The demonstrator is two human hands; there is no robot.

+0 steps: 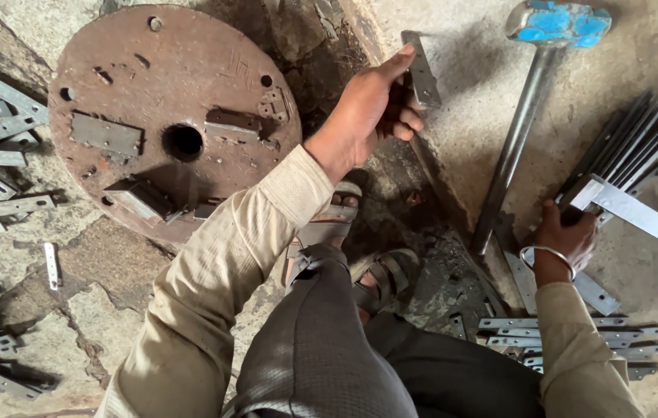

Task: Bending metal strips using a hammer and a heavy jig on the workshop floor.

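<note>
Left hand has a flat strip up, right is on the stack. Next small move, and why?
Probably bring the flat metal strip in the left hand down onto the round rusty plate. The strip is already lifted clear, and the plate's welded blocks lie beside that hand. The right hand already has its grip on a bent strip from the stack, so it can wait.

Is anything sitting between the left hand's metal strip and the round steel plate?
Nothing visible does. The left hand holds the metal strip just right of the round steel plate, with only bare, cracked floor between them.
</note>
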